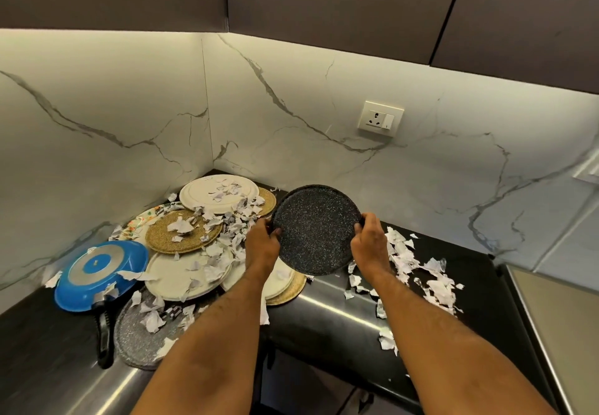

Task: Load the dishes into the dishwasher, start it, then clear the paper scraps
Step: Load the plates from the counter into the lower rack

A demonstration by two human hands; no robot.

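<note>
- Left hand [262, 246] and right hand [369, 243] pinch opposite rims of the black plate [316, 228], lifted above the tabletop [340, 314].
- Left of the plate: piled dishes [188, 272] near the tabletop's front edge.
- Right of the plate: paper scraps [421, 272].

Both hands, left [263, 242] and right [370, 243], grip speckled black plate [316, 229] by rim, above scrap-strewn counter [340, 317]

Bright under-cabinet glow — warped edges
</note>
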